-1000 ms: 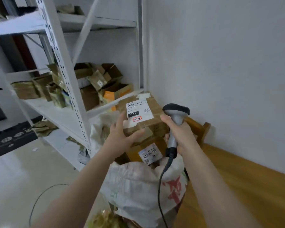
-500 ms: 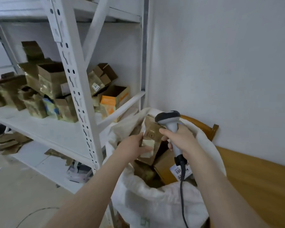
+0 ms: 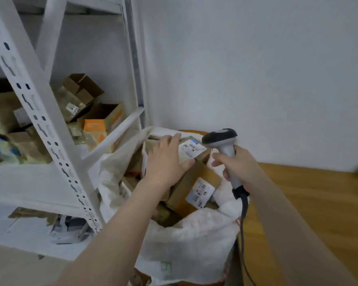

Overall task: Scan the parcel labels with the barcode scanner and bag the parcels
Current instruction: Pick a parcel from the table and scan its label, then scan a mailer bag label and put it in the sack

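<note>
A white woven bag (image 3: 190, 240) stands open below me with several cardboard parcels inside. My left hand (image 3: 163, 162) lies flat on the top parcel (image 3: 191, 149), fingers straight and thumb stretched below its white label, at the bag's far rim. Lower in the bag sits another brown parcel (image 3: 184, 195), label facing up. My right hand (image 3: 239, 164) grips the handle of the grey barcode scanner (image 3: 219, 138). Its dark head hangs just right of the top parcel's label. The scanner's cable (image 3: 243, 223) drops past the bag's right edge.
A white metal shelf rack (image 3: 56, 141) stands at the left, close to the bag, and holds several open cardboard boxes and an orange box (image 3: 94, 126). A wooden table (image 3: 318, 203) runs along the white wall on the right.
My left hand carried the scanned parcel from in front of the scanner down into the bag and now lies flat on it. The scanner moved a little to the right.
</note>
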